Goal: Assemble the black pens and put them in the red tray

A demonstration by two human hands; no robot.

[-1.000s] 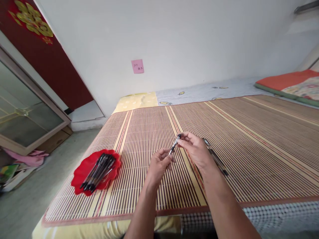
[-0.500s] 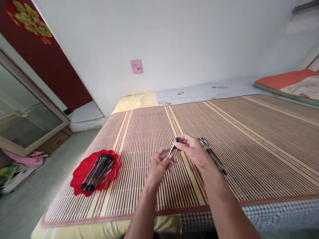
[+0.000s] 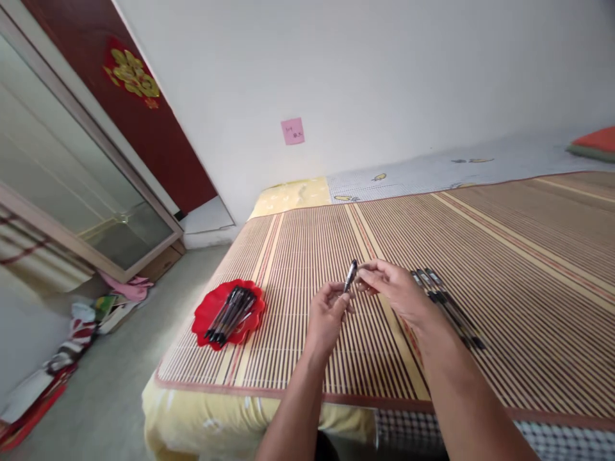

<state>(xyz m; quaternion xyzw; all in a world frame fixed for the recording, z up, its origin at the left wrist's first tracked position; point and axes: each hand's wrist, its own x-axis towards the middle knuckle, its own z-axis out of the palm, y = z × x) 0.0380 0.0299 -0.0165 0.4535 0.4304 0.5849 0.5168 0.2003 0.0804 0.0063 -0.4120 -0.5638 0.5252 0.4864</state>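
Both hands meet over the striped bamboo mat [image 3: 504, 282] on the bed. My left hand [image 3: 329, 317] pinches the lower end of a black and clear pen [image 3: 350, 276], which points up and away. My right hand [image 3: 394, 291] has its fingertips closed right beside the pen's upper half. A few more black pens [image 3: 449, 307] lie in a row on the mat just right of my right wrist. A red scalloped plate [image 3: 204, 320] with several black pens [image 3: 230, 314] in it sits on the mat to the left.
The bed's near edge shows a yellow sheet [image 3: 202, 413]. Left of it is grey floor with clutter [image 3: 96, 314], a glass-fronted frame [image 3: 72, 186] and a dark red door [image 3: 158, 121]. A pink note [image 3: 293, 130] is stuck on the white wall. An orange cushion [image 3: 596, 141] lies far right.
The view has swung left, showing more floor and door. My hands stay together on the pen, which now stands steeper. The plate and the row of pens have not moved.
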